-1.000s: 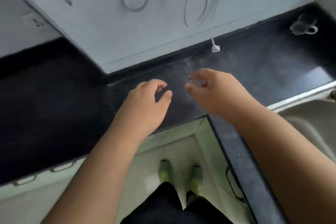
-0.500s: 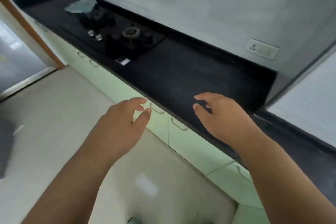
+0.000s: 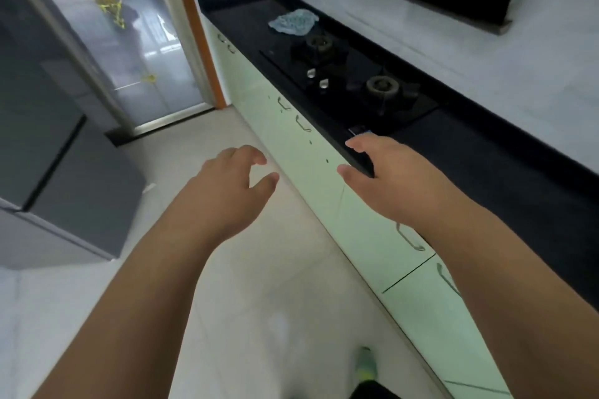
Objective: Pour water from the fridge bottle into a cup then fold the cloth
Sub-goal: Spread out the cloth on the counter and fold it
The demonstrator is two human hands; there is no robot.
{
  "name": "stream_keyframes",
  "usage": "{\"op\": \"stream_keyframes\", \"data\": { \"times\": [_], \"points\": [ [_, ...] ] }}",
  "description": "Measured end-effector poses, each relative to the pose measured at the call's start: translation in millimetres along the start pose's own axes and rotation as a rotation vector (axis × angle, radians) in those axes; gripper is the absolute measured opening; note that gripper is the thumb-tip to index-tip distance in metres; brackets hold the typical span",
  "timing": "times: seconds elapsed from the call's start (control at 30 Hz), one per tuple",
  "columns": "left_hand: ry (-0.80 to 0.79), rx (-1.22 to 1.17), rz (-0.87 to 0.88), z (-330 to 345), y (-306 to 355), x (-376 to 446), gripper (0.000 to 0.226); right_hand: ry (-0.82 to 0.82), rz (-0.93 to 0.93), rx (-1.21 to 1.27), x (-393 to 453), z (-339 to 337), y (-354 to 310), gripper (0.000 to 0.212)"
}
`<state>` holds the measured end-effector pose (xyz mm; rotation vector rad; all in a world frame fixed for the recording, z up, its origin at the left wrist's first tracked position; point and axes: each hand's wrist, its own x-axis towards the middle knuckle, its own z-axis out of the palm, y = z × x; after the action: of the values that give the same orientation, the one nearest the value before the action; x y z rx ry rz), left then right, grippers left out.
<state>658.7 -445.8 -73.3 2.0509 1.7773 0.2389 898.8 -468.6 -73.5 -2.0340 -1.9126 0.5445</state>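
Hovering: left hand (image 3: 223, 191) and right hand (image 3: 395, 178) empty, fingers (image 3: 256, 157) loosely spread | cloth (image 3: 293, 22) crumpled on table (image 3: 486, 165) far beyond fingers, past stove (image 3: 350, 74), long axis roughly across table | fridge (image 3: 48, 139) left of fingers, closed

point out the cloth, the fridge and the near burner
cloth (image 3: 293, 22), head view, middle of the crumpled pale blue fabric
fridge (image 3: 42, 126), head view, grey door front
near burner (image 3: 382, 86), head view, round cap

fridge (image 3: 48, 146) cut off at left edge, cloth (image 3: 293, 22) blurred, shoe (image 3: 365, 368) partly hidden
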Motion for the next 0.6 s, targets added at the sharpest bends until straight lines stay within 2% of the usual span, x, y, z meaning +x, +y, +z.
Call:
{"op": "stream_keyframes", "data": {
  "times": [0.13, 0.3, 0.43, 0.6],
  "points": [
    [0.003, 0.007, -0.041, -14, -21, 47, 0.045, 0.020, -0.092, -0.033, 69, 8, -23, 0.058],
    [0.120, 0.024, -0.095, -37, -32, 123, 0.039, 0.037, -0.195, -0.015, 173, 16, -48, 0.060],
    [0.176, 0.001, -0.188, -58, -41, 175, 0.034, -0.019, -0.258, 0.012, 251, 13, -71, 0.057],
    [0.213, -0.061, -0.277, -74, -65, 233, 0.039, -0.088, -0.295, 0.005, 342, 11, -92, 0.056]
  ]
}}
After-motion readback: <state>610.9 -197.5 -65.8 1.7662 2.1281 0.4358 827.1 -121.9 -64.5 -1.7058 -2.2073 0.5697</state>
